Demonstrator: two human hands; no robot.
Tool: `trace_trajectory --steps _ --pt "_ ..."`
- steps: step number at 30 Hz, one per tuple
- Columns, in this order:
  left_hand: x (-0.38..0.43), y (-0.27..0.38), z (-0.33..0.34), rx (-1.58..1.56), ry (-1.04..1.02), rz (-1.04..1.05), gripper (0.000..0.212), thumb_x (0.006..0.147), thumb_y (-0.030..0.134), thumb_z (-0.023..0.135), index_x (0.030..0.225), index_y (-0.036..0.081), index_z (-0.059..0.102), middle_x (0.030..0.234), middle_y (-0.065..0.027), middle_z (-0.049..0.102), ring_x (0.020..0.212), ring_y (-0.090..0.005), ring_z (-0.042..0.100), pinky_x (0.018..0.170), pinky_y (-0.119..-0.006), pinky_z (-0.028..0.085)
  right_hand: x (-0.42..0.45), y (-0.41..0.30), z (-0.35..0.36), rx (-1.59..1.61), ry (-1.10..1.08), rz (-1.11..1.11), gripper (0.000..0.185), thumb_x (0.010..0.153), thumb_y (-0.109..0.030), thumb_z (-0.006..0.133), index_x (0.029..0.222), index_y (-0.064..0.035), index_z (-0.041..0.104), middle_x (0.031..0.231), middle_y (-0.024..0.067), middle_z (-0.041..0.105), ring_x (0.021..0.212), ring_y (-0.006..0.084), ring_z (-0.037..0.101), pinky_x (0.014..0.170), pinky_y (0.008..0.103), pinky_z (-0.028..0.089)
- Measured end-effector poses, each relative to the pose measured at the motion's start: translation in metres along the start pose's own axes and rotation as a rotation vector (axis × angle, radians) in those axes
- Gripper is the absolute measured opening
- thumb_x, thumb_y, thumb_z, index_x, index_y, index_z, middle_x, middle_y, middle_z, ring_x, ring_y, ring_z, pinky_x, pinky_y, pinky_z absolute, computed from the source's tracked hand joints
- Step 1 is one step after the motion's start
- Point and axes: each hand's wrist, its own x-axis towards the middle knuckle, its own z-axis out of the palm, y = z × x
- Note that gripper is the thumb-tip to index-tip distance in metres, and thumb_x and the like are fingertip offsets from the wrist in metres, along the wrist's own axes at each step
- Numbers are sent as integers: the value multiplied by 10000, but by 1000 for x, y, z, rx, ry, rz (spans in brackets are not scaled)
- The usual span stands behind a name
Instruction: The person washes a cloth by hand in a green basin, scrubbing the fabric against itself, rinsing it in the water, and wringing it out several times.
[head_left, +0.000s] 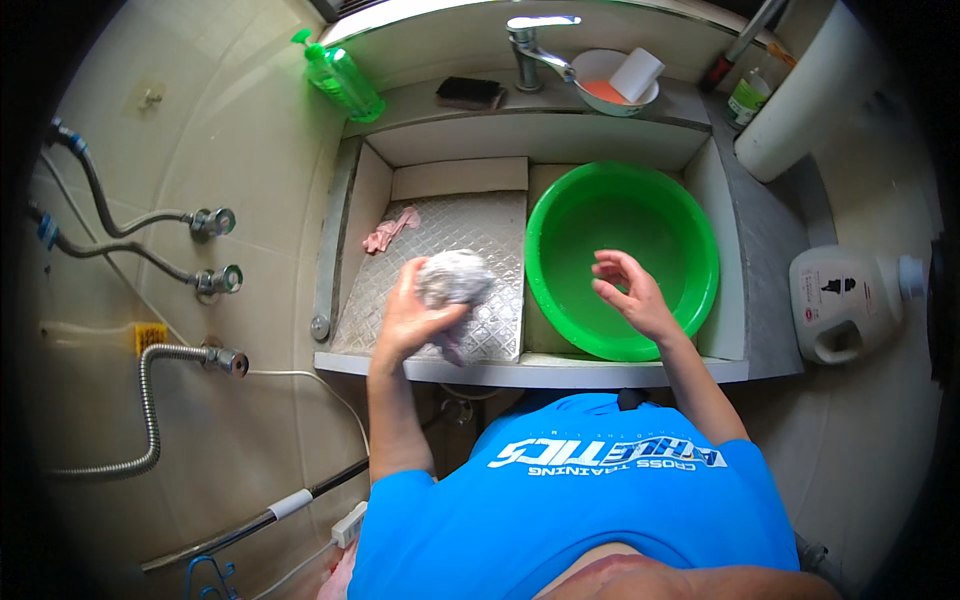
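My left hand (416, 319) grips a bunched, wet-looking grey and white cloth (456, 277), blurred, above the ridged washboard surface (502, 225) of the sink. A loose end of the cloth hangs below my palm. Over the green plastic basin (541, 296), my right hand (630, 292) is empty, its fingers curled and apart. The basin stands on the right side of the sink and holds cloudy water (645, 232). A small crumpled pink cloth (391, 230) lies on the washboard's far left.
Behind the sink are a chrome faucet (527, 64), a green pump bottle (341, 82), a dark scrubbing sponge (470, 93) and a bowl (619, 107). A white pipe (810, 90) and a detergent jug (840, 304) stand right. Valves with hoses (214, 223) project from the left wall.
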Motion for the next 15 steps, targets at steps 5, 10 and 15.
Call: trace_trajectory --steps 5,10,15 --pt "31 29 118 -869 -209 31 547 724 133 654 1141 18 317 1051 -100 499 944 -164 509 818 -293 420 3 -17 18 357 -202 95 657 755 -399 602 1234 -68 296 1072 104 482 974 190 504 808 305 421" --pt "42 26 189 -306 -27 230 398 836 246 501 1109 -2 353 1071 -161 434 995 -239 430 867 -346 353 -3 -17 -4 700 -81 239 629 734 -330 644 1194 -54 315 1003 85 512 812 170 561 585 318 499" --pt "69 8 160 -752 -494 -97 527 819 501 428 1116 65 419 1196 -123 355 1110 -258 329 898 -424 289 -8 -15 -27 883 -152 251 542 742 -252 635 1145 -2 374 940 105 546 763 181 578 535 271 494"
